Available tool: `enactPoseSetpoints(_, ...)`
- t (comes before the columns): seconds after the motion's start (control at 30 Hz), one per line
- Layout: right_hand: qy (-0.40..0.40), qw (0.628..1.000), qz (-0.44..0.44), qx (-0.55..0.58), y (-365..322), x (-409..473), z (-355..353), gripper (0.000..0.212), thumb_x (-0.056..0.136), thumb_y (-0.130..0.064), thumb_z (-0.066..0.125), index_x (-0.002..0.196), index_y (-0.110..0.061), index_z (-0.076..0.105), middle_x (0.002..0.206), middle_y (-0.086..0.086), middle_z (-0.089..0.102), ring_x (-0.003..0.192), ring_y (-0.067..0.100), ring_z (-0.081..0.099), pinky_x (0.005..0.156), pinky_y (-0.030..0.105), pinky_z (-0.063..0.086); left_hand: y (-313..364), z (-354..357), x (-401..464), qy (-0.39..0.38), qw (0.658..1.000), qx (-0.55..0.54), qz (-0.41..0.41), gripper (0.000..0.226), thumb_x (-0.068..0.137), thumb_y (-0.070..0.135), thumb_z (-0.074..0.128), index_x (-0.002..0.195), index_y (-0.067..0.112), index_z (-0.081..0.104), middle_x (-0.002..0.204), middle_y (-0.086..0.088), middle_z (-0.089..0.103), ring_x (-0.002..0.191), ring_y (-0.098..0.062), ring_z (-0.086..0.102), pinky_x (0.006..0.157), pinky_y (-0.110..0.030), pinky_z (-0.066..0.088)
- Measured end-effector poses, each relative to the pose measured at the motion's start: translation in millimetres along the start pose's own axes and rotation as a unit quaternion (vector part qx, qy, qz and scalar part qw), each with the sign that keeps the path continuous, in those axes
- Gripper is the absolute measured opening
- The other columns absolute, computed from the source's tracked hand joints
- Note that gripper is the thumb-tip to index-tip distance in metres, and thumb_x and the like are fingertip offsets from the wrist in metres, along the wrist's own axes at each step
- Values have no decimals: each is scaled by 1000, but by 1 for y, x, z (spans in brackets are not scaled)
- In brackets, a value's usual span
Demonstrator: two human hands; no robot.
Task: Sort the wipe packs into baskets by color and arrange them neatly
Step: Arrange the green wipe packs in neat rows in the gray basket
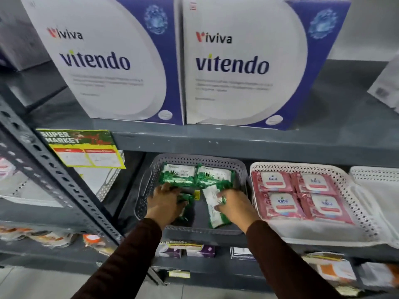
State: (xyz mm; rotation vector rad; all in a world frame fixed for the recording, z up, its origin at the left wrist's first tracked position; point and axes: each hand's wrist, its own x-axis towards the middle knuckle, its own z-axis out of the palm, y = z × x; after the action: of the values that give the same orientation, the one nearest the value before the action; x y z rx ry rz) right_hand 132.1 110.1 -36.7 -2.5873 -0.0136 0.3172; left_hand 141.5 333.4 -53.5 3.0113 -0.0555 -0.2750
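From the head view, both hands work inside the grey basket [149,180]; the left hand [165,203] closes over a green pack [184,200]; the right hand [234,207] grips a tilted green pack [212,210], best squared beside the two back packs [196,176]; four pink packs [300,194] already fill the white basket [356,203]; the shelf edge [237,140] above crowds access.

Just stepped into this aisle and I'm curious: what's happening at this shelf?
A person is sorting wipe packs by color. Both hands are in the grey basket: the left hand on one green pack, the right hand on another lying askew. Two more green packs lie side by side at the back. The white basket beside it already holds four pink packs in a neat grid.
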Motion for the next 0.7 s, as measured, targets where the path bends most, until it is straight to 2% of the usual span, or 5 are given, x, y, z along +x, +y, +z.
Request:
enactPoseSetpoints(0.1,-27,999,18,11,-4,-1,1,47,87,-23,75,129,-6,64,134,14,63,119,26,63,104,32,47,8,-3,-2,-12,1000,-23,-11,49,91,55,52,135,35,45,147,-3,33,133,-32,29,106,-51,31)
enactPoseSetpoints(0.23,-52,996,-24,-66,0,7,-14,61,78,-21,82,135,-26,59,151,5,46,135,25,48,114,39,38,3,-2,4,8,995,-98,-7,50,88,52,60,134,37,47,148,3,35,137,-28,28,112,-50,27)
enactPoseSetpoints(0.37,-133,988,-74,2,8,8,-10,70,75,-9,83,137,-30,58,154,0,42,137,16,44,109,18,28,-22,5,8,28,982,-182,-33,52,80,41,73,129,32,57,143,-2,45,123,-29,49,103,-40,42)
enactPoseSetpoints(0.53,12,1000,-3,1,11,3,21,61,71,-36,86,127,-31,63,134,2,61,116,23,62,98,35,51,-29,5,3,37,968,-244,-54,58,78,26,78,132,28,57,137,-3,53,118,-23,55,100,-31,43)
enactPoseSetpoints(0.7,103,992,55,-36,3,3,33,58,74,-60,74,121,-27,64,118,11,57,101,31,62,81,39,58,-33,-1,0,-4,956,-281,-88,63,75,18,82,131,27,54,123,1,63,95,-12,58,87,-21,45)
